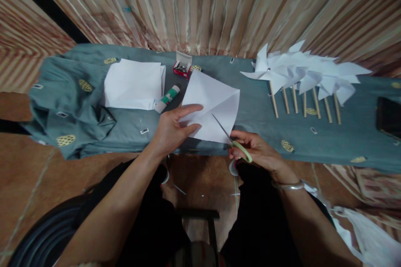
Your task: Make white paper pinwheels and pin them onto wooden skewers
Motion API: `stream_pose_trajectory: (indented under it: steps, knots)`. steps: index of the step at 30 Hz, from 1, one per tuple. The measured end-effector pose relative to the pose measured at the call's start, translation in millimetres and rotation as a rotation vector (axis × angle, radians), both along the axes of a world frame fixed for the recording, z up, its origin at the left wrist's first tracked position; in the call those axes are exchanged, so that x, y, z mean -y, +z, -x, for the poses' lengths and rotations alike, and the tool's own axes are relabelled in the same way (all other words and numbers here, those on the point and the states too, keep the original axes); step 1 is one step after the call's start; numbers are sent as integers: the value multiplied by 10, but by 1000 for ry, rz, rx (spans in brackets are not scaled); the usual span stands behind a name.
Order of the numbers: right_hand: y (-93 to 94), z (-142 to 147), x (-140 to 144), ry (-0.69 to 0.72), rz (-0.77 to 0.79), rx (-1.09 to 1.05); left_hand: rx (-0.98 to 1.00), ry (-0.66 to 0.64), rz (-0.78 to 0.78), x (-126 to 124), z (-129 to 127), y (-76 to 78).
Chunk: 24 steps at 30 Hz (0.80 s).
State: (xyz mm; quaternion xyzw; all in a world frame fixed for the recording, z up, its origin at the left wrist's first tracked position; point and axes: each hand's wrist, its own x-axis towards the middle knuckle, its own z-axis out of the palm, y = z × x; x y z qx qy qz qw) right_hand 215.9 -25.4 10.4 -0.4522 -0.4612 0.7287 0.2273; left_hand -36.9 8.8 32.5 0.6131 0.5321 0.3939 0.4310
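Observation:
A square white sheet of paper (219,91) with diagonal creases lies at the near edge of the cloth-covered table. My left hand (172,129) grips the sheet's left side, its thumb and forefinger lying over the paper. In my right hand (253,150) is a pair of scissors (240,150) with pale green handles. Their blade lies over the sheet's near right corner and points toward the middle. Whether the paper is cut along the blade I cannot tell. The fingertips under the sheet are hidden.
A stack of white paper (133,83) lies left, beside a green-and-white glue stick (167,99) and a small open red box (182,64) of metal pins. Several white paper pinwheels (300,69) on wooden sticks lie right, near a dark phone (388,117). A striped curtain (200,8) hangs behind.

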Motion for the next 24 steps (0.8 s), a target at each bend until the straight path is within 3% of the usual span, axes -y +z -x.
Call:
stream_pose_trajectory:
  steps: [24]
  knots:
    - [50, 76, 4, -26, 21, -58, 35, 15, 34, 31, 7, 7]
